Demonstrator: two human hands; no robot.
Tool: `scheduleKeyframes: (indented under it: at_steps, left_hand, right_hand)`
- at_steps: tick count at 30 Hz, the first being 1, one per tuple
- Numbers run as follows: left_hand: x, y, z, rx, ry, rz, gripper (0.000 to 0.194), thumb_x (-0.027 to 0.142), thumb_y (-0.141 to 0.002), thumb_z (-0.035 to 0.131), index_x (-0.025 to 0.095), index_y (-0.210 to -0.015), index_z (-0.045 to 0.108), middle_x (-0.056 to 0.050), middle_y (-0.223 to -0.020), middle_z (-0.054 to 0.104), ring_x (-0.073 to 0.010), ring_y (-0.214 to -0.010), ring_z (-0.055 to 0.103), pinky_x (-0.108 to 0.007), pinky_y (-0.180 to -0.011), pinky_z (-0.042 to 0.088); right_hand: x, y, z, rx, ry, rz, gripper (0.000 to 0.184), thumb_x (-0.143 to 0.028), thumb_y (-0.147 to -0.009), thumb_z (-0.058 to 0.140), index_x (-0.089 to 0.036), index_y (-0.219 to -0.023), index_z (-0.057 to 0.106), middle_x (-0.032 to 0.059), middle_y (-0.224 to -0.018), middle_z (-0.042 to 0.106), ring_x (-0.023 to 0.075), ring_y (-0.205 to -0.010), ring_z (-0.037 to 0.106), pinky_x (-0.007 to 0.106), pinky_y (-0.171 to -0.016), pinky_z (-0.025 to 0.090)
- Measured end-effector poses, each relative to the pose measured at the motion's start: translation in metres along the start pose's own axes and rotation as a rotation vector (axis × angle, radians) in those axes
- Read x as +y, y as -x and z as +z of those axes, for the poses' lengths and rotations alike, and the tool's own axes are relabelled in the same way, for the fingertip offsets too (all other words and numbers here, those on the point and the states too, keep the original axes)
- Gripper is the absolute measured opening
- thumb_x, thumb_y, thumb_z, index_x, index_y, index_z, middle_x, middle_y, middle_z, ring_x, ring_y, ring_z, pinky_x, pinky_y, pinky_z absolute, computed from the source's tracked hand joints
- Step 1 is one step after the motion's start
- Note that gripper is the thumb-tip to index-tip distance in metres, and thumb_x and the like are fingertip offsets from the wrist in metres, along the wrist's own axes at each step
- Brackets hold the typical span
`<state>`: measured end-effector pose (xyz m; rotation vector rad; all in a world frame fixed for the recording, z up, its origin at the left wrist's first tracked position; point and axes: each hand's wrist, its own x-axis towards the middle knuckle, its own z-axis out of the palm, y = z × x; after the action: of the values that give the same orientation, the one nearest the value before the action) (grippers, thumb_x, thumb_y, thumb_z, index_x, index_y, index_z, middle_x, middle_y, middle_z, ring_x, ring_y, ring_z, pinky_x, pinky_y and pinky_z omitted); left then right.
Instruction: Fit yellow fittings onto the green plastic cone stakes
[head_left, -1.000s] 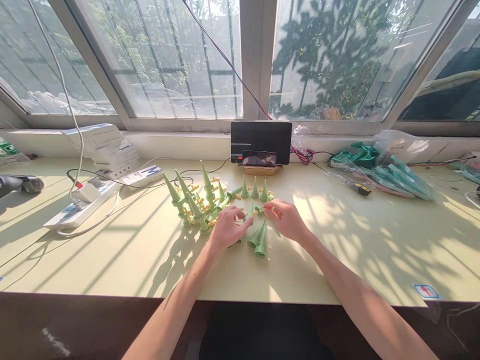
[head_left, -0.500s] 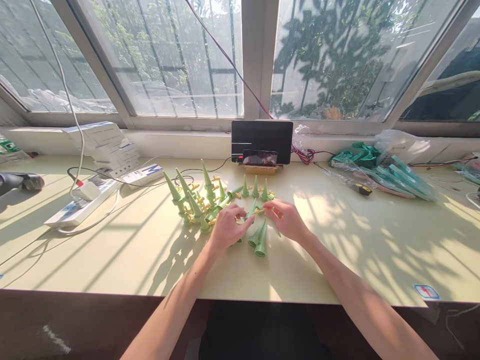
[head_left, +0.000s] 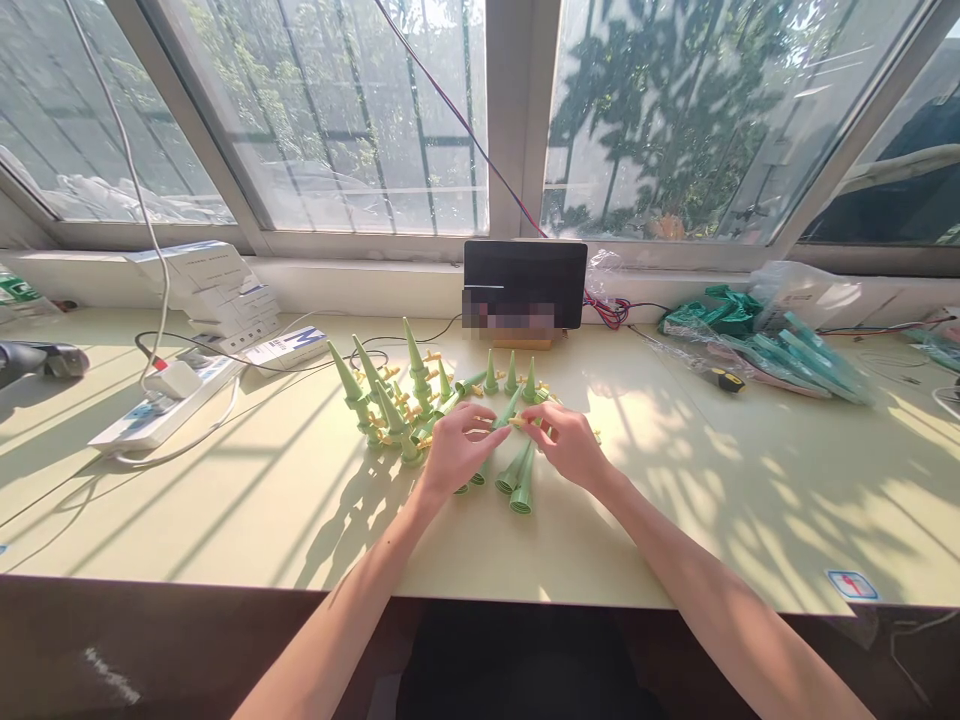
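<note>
Under the wide windows, a pale table spreads in striped sunlight, with stacked boxes at the left and a dark screen at the back. Mid-table, the left hand curves beside the right hand, its thumb and fingers apart; whether it holds anything I cannot tell. Tall green cones stand left of it, two lying cones point their open ends toward the person, and three short cones stand behind. Smallest, a yellow piece sits between the hands, pinched in the right fingertips.
</note>
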<state>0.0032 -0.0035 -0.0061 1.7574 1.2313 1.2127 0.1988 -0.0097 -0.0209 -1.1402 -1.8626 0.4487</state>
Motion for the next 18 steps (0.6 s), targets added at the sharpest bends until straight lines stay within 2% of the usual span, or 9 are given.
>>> scheduleKeyframes:
  at_steps: [5,11,18]
  left_hand:
    - [0.0079,-0.0017,-0.0042,-0.053,0.185,-0.109,0.028,0.039,-0.07,0.08,0.018,-0.084,0.067,-0.007,-0.09,0.07,-0.0229,-0.088,0.072,-0.034,-0.077,0.062]
    - [0.0084,-0.0026,-0.0056,-0.08,0.268,-0.111,0.029,0.036,-0.068,0.082,0.019,-0.083,0.064,-0.005,-0.086,0.07,-0.0208,-0.086,0.071,-0.032,-0.074,0.06]
    - [0.004,-0.0031,-0.0048,-0.113,0.287,-0.089,0.043,0.032,-0.07,0.081,0.019,-0.109,0.069,-0.009,-0.102,0.072,-0.0232,-0.099,0.068,-0.034,-0.081,0.059]
  right_hand:
    - [-0.0023,0.0008,0.0007,0.042,-0.016,-0.013,0.012,-0.025,-0.092,0.056,-0.022,-0.095,0.067,0.0051,-0.09,0.068,0.0132,-0.062,0.056,0.026,-0.057,0.047]
    - [-0.0044,0.0009,0.0009,0.052,-0.041,-0.036,0.011,-0.025,-0.092,0.057,-0.022,-0.094,0.067,0.0053,-0.089,0.066,0.0137,-0.063,0.056,0.027,-0.058,0.047]
    - [-0.0061,0.0023,0.0032,0.078,-0.06,-0.035,0.012,-0.027,-0.093,0.056,-0.021,-0.093,0.066,0.0049,-0.087,0.065,0.0134,-0.062,0.055,0.026,-0.057,0.046]
